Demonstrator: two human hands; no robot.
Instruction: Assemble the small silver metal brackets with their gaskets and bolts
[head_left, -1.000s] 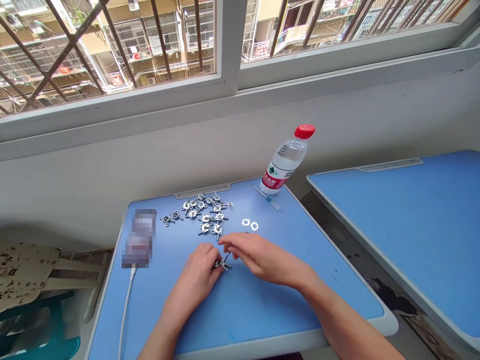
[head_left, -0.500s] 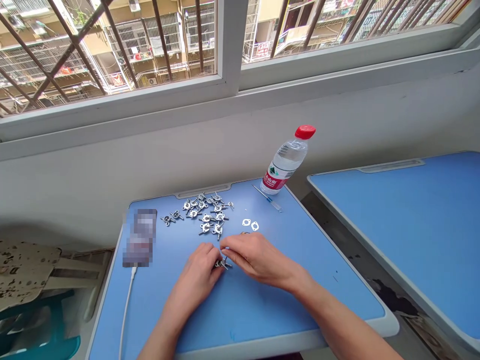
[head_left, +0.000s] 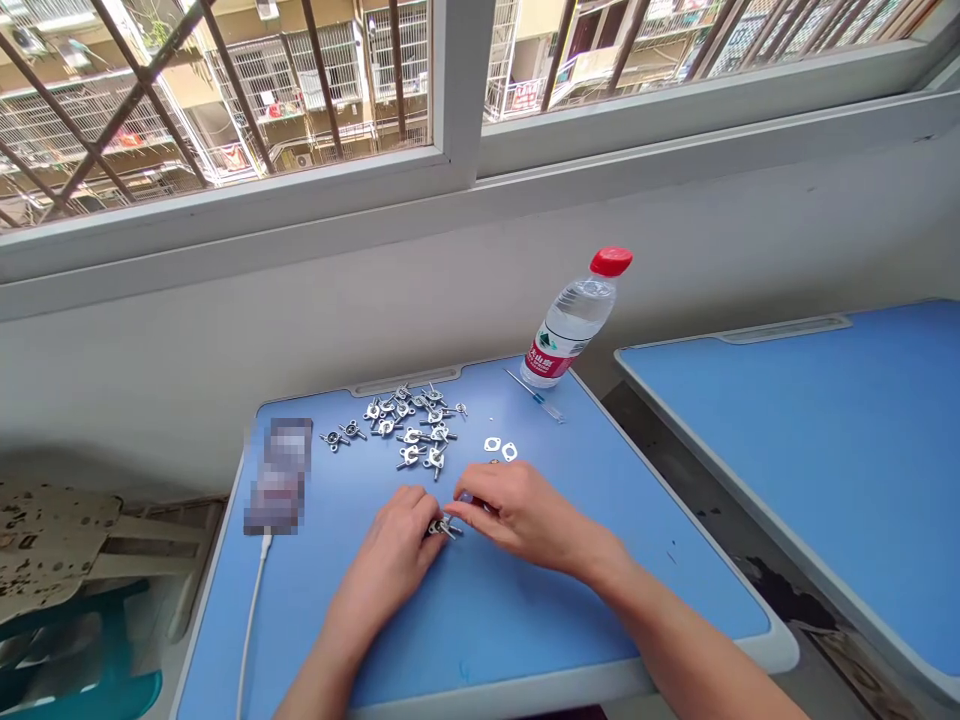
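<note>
My left hand [head_left: 401,535] pinches a small silvery metal flange fitting [head_left: 445,528] with thin pipe stubs, low over the middle of the desk. Just to its right, my right hand [head_left: 510,508] is closed at the fitting's upper side, thumb and forefinger curled together. Something small and dark shows between those fingers, too hidden to name. Beyond the hands lies a cluster of several similar metal fittings [head_left: 411,436]. Two thin flat gasket plates [head_left: 501,448] rest past my right hand, and a small brassy bit peeks out behind its knuckles.
A red-capped water bottle [head_left: 568,330] stands at the back right beside a thin blue screwdriver-like tool [head_left: 534,395]. On the left lies a blurred-out phone [head_left: 279,475] with a white cable [head_left: 253,620]. A second blue desk [head_left: 810,440] is across a gap to the right.
My right hand has shifted slightly right, and its fingers have opened a little from the fitting, showing a small dark thing between them. My left hand stays in place with the fitting.
</note>
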